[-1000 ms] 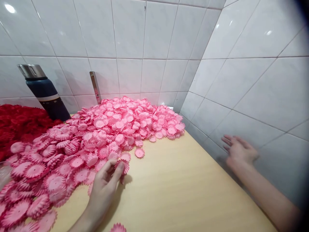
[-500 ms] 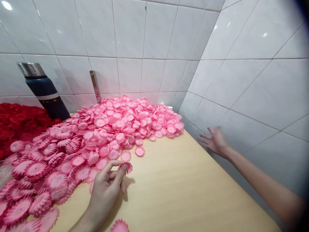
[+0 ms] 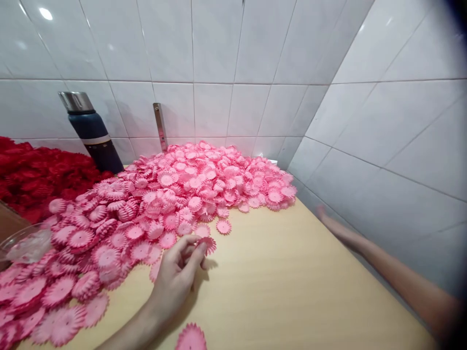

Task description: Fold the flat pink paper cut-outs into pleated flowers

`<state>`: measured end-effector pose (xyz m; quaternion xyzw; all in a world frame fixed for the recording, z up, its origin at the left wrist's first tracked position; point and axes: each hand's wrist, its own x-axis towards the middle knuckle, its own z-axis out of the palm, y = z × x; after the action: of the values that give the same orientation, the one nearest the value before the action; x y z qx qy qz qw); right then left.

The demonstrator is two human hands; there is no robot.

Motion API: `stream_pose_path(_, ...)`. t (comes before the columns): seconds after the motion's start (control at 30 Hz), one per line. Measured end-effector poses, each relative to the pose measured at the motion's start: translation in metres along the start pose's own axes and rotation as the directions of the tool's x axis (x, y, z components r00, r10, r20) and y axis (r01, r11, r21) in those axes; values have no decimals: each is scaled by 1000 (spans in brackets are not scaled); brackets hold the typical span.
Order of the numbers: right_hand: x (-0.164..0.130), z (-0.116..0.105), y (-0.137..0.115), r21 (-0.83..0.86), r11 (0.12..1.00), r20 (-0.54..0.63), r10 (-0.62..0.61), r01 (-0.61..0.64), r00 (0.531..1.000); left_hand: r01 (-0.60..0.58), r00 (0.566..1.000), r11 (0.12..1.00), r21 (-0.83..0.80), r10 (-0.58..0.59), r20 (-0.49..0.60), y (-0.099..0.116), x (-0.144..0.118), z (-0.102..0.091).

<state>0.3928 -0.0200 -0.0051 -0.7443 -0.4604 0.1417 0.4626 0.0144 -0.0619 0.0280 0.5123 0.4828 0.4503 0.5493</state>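
Observation:
My left hand (image 3: pixel 182 265) is closed over the wood-look table, pinching a pink scalloped flower piece (image 3: pixel 208 245) between thumb and fingers. Just beyond the fingertips lie two loose flower pieces, and the big heap of pink flower pieces (image 3: pixel 204 180) begins there. One more flower piece (image 3: pixel 191 338) lies flat at the near edge of the view. Past the table's right edge, beside the tiled wall, is my right hand (image 3: pixel 325 218); its fingers are smeared by motion and cannot be made out.
A dark blue bottle (image 3: pixel 97 138) with a steel cap stands at the back left. Beside it is a pile of red petals (image 3: pixel 47 170). A clear plastic container (image 3: pixel 31 245) sits at the left. A metal strip (image 3: pixel 159 126) rises against the tiled wall (image 3: pixel 211 43).
The view has swung left, so the table's things sit further right. My right hand, spread earlier, has dropped lower and blurred. My left hand keeps its pinch on the flower piece.

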Motion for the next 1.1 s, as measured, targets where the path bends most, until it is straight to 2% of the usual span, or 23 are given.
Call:
stream_pose_path(0.1,19,0,-8,82,987,-34,140,-137,990,29,999,999,39,-31,36,-6,1,-3)
stream_pose_path(0.17,21,4,-26,138,981,-86,152,-139,985,15,998,997,79,-21,64,-9,0,-4)
stream_pose_path(0.23,8,12,-54,191,980,-65,75,-61,995,-7,996,993,122,-3,87,-11,-1,-4)
stream_pose_path(0.3,-21,26,-87,234,971,62,-58,42,996,-32,996,986,161,17,91,-12,-1,-5)
stream_pose_path(0.33,-39,34,-104,246,964,157,-139,98,978,-44,996,982,182,28,90,-13,-1,-6)
stream_pose_path(0.37,-58,43,-119,266,942,278,-279,205,919,-57,995,978,202,39,88,-15,-1,-6)
stream_pose_path(0.4,-78,53,-131,306,902,389,-410,304,825,-68,995,973,219,50,90,-16,-1,-7)
stream_pose_path(0.47,-110,74,-148,419,801,475,-594,427,649,-84,992,972,221,62,107,-19,0,-9)
stream_pose_path(0.5,-121,85,-151,480,758,473,-648,442,597,-81,991,977,198,59,117,-20,0,-9)
stream_pose_path(0.53,-129,95,-152,536,741,486,-662,404,570,-67,991,985,160,47,125,-21,1,-10)
stream_pose_path(0.57,-134,104,-150,580,748,512,-643,324,569,-44,991,992,121,27,133,-21,2,-10)
stream_pose_path(0.63,-136,119,-141,634,766,568,-553,105,610,9,990,998,70,-19,143,-19,3,-10)
stream_pose_path(0.7,-132,129,-131,655,747,622,-451,-110,640,32,988,997,75,-43,147,-16,5,-9)
stream_pose_path(0.77,-129,133,-124,661,713,652,-391,-234,650,16,990,993,121,-33,138,-13,6,-8)
stream_pose_path(0.9,-127,131,-122,681,682,649,-395,-266,651,-18,994,984,176,-1,107,-11,5,-6)
stream_pose_path(1.1,-126,129,-124,684,668,673,-421,-294,608,-12,998,971,237,-3,61,-11,4,-7)
